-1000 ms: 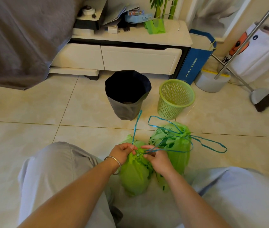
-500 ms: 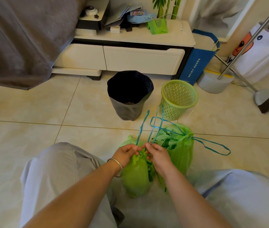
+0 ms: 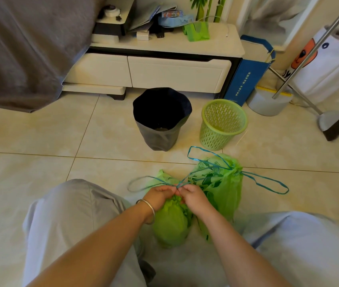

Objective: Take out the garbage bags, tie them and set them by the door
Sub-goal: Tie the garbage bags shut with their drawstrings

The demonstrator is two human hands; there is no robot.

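Two green garbage bags lie on the tiled floor between my knees. The near green bag (image 3: 170,226) sits under my hands; the far green bag (image 3: 220,183) stands just right of it with its mouth gathered. Blue drawstrings (image 3: 264,184) loop out from the bags to both sides. My left hand (image 3: 159,194) and my right hand (image 3: 193,196) meet above the near bag, each pinching the blue drawstrings where they cross. A bangle is on my left wrist.
Beyond the bags stand a dark bin (image 3: 162,119) with a black liner and an empty green mesh basket (image 3: 223,124). A white TV cabinet (image 3: 164,69), a blue paper bag (image 3: 247,79), a broom (image 3: 334,125) and a grey blanket (image 3: 25,48) border the floor.
The strands that stood up between my hands have dropped flat, one loop now lying out to the left. My hands stay together over the near bag.
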